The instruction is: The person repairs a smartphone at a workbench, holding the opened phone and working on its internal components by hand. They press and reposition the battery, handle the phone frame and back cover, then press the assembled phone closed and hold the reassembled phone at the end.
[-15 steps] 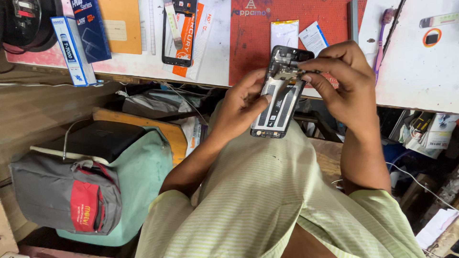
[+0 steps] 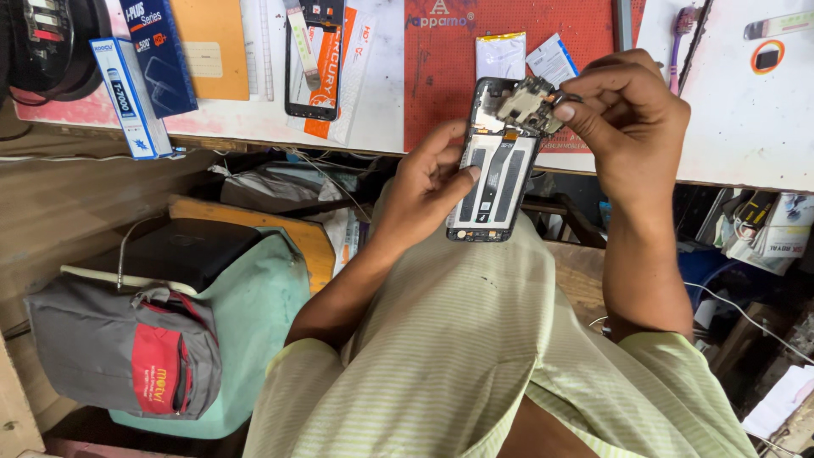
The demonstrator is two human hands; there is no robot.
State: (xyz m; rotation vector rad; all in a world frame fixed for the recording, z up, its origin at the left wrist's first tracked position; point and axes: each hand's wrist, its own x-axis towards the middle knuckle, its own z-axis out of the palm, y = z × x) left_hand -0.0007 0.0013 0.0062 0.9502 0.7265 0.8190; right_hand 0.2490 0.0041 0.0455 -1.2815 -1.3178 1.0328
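An opened phone (image 2: pixel 494 170) with its back cover off is held over my lap, just below the bench edge. My left hand (image 2: pixel 424 188) grips its left side, thumb resting on the pale inner plate. At the phone's top end my right hand (image 2: pixel 623 114) pinches a small circuit board (image 2: pixel 524 103), which sits tilted over the frame. Whether the board is free of the phone I cannot tell.
The white workbench (image 2: pixel 729 144) carries a red mat (image 2: pixel 441 76), a second phone with an orange strip (image 2: pixel 312 64), blue boxes (image 2: pixel 140 68), a silver pouch (image 2: pixel 500 53) and a toothbrush (image 2: pixel 681 30). A grey and red bag (image 2: pixel 127 352) lies on a green seat at my left.
My right hand has shifted slightly at the phone's top end, and the small board now sits more raised. The left hand keeps the same hold.
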